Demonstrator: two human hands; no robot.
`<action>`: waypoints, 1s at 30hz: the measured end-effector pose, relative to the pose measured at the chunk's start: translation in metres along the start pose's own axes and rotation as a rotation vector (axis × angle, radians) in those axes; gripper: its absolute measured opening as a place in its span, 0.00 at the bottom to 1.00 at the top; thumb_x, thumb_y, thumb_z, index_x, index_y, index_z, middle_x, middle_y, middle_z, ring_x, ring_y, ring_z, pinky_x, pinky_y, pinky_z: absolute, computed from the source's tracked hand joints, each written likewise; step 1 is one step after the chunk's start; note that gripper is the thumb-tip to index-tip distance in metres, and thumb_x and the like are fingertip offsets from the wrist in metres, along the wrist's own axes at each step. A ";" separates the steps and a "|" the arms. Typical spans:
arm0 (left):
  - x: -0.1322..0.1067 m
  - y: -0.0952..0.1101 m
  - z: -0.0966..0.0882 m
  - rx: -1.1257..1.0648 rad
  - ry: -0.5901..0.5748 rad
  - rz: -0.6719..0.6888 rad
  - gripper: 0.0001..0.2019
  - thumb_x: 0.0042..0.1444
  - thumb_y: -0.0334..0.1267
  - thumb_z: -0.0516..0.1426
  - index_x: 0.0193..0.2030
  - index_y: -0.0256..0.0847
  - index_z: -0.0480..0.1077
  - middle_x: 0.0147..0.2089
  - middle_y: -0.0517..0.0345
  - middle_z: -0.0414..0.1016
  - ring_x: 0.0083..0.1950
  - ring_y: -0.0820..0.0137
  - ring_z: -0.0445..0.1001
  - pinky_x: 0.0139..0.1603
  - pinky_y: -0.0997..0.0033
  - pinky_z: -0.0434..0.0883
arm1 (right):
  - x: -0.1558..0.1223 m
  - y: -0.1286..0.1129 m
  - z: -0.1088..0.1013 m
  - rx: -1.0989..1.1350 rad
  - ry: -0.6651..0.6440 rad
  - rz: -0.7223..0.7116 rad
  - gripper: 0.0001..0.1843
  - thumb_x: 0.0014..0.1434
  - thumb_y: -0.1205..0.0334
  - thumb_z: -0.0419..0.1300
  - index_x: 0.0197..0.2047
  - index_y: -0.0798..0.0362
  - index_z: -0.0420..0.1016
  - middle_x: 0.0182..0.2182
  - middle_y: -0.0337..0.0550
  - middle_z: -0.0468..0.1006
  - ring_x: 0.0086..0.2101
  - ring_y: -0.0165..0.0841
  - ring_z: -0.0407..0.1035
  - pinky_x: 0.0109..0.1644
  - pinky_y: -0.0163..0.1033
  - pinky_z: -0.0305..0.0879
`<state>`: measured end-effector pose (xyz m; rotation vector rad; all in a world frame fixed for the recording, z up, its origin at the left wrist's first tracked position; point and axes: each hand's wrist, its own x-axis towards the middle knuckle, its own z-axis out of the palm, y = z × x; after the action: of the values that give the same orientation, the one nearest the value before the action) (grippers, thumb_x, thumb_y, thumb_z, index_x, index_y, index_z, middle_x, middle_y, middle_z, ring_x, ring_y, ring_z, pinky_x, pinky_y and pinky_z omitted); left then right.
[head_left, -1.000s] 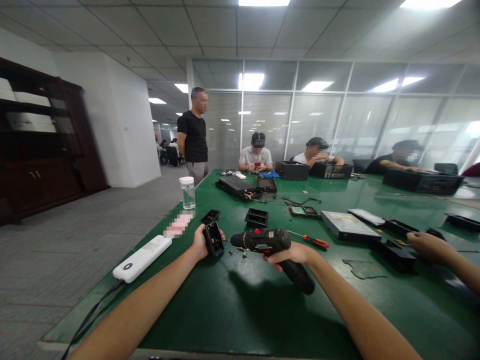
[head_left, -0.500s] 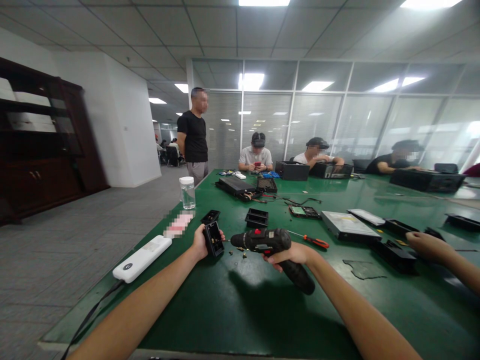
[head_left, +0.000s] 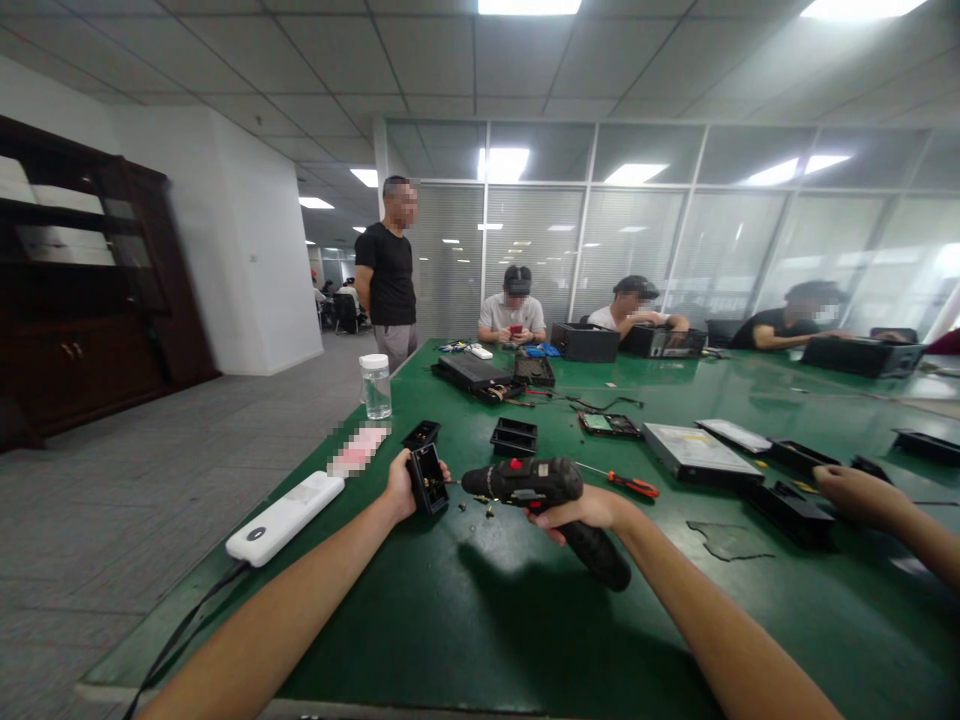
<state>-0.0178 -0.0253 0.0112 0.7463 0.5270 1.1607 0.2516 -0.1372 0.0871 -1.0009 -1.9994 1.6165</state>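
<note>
My left hand (head_left: 403,487) is closed around a small black plastic box (head_left: 429,478), tilted so its hollow inside with small brass-coloured parts faces me. My right hand (head_left: 581,508) grips a black and red cordless drill (head_left: 525,482) by its handle. The drill points left, and its bit reaches the right side of the box; whether it touches a screw I cannot tell. Beneath the drill's nose lie several small brass-coloured pieces (head_left: 490,512) on the green table (head_left: 420,640). A second black box (head_left: 421,432) lies just behind my left hand.
A white power strip (head_left: 285,518) and a lidded clear jar (head_left: 376,386) line the left edge. Beyond the drill are a black tray (head_left: 514,437), an orange-handled screwdriver (head_left: 632,485) and a silver drive (head_left: 701,452). A co-worker's hand (head_left: 855,492) is at the right. People sit opposite; one stands.
My hands, the box and the drill hold almost the same position. Across the table at the far right, the black computer case has shifted and tilted slightly.
</note>
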 end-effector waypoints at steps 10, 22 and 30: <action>0.004 -0.003 -0.007 0.022 -0.038 0.017 0.21 0.46 0.47 0.43 0.28 0.29 0.66 0.28 0.44 0.69 0.29 0.62 0.69 0.36 0.58 0.64 | -0.001 0.002 -0.001 0.017 -0.028 -0.029 0.09 0.46 0.63 0.55 0.33 0.54 0.65 0.24 0.44 0.66 0.22 0.25 0.61 0.29 0.34 0.58; 0.002 -0.001 -0.003 0.013 -0.004 0.006 0.20 0.46 0.46 0.43 0.28 0.30 0.65 0.27 0.45 0.69 0.28 0.62 0.70 0.34 0.58 0.64 | 0.009 0.016 -0.010 0.031 -0.048 0.006 0.17 0.43 0.62 0.57 0.36 0.61 0.63 0.23 0.41 0.65 0.22 0.25 0.60 0.27 0.32 0.58; 0.002 -0.001 -0.003 -0.001 0.003 0.008 0.21 0.46 0.47 0.42 0.28 0.29 0.66 0.26 0.45 0.69 0.28 0.62 0.70 0.34 0.58 0.65 | 0.008 0.015 -0.009 0.042 -0.061 0.012 0.17 0.43 0.61 0.57 0.38 0.59 0.63 0.23 0.40 0.64 0.22 0.24 0.60 0.25 0.30 0.58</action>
<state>-0.0187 -0.0227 0.0085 0.7464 0.5266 1.1698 0.2566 -0.1242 0.0740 -0.9601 -1.9935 1.7079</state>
